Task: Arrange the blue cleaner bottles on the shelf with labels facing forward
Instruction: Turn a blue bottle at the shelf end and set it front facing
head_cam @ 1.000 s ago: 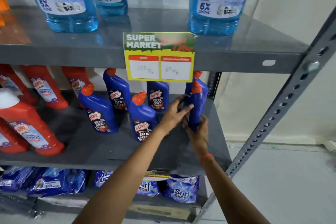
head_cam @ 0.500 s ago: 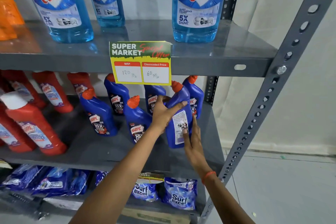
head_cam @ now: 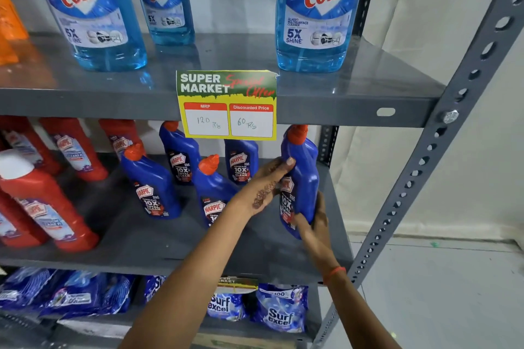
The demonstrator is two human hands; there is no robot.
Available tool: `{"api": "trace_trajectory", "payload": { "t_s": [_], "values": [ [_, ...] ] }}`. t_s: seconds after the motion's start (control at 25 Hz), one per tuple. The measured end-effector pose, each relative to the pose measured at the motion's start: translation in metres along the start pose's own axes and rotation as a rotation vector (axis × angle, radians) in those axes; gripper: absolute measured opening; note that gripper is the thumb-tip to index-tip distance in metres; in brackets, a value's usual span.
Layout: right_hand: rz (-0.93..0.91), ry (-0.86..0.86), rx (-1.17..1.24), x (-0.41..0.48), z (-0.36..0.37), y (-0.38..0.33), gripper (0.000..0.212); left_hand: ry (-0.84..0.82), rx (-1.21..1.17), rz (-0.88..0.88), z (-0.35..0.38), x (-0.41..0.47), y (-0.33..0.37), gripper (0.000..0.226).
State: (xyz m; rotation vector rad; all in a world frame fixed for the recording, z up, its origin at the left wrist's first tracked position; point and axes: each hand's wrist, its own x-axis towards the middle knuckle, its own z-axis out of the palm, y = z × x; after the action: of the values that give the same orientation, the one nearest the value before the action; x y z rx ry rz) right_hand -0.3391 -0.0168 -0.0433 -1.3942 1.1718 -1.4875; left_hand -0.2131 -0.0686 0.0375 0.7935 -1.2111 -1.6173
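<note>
From my head camera: my left hand (head_cam: pixel 266 184) wraps the upper side of a dark blue plastic cleaner bottle with an orange cap (head_cam: pixel 302 178), my right hand (head_cam: pixel 314 224) grips its base, at the right end of the grey metal middle shelf (head_cam: pixel 141 244).

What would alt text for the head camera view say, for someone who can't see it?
Two hands, left hand and right hand, hold a blue bottle at the right end of a grey middle shelf, its label turned partly forward. Four more blue bottles stand to its left, red bottles beyond them, under a price tag.
</note>
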Motion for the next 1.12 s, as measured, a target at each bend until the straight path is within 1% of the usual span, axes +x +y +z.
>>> {"api": "trace_trajectory", "payload": {
  "t_s": [0.04, 0.16, 0.24, 0.36, 0.6, 0.68, 0.88, 1.0, 1.12],
  "values": [
    [-0.001, 0.011, 0.015, 0.001, 0.002, 0.001, 0.045, 0.031, -0.001, 0.034, 0.000, 0.004, -0.004, 0.028],
    [0.043, 0.058, -0.030, 0.011, 0.006, 0.005, 0.039, 0.205, 0.046, 0.169, 0.002, 0.012, -0.022, 0.032],
    [0.056, 0.058, -0.067, 0.020, 0.006, 0.010, 0.044, 0.276, 0.079, 0.217, 0.000, 0.012, -0.035, 0.040],
    [0.088, 0.055, -0.079, 0.029, 0.007, 0.019, 0.049, 0.309, 0.090, 0.258, -0.005, 0.011, -0.049, 0.033],
    [0.099, 0.107, -0.094, 0.039, 0.007, 0.031, 0.044, 0.286, 0.102, 0.254, -0.010, 0.010, -0.062, 0.030],
    [0.110, 0.122, -0.093, 0.042, 0.008, 0.031, 0.043, 0.241, 0.127, 0.215, -0.020, 0.010, -0.069, 0.033],
    [0.235, 0.145, -0.187, 0.043, 0.007, 0.035, 0.037, 0.171, 0.276, 0.071, -0.041, 0.002, -0.096, 0.039],
    [0.271, 0.155, -0.250, 0.036, 0.007, 0.038, 0.040, 0.160, 0.328, 0.047, -0.042, 0.001, -0.097, 0.041],
    [0.309, 0.193, -0.262, 0.019, 0.003, 0.031, 0.039, 0.161, 0.362, 0.021, -0.036, -0.007, -0.098, 0.037]
  ]
}}
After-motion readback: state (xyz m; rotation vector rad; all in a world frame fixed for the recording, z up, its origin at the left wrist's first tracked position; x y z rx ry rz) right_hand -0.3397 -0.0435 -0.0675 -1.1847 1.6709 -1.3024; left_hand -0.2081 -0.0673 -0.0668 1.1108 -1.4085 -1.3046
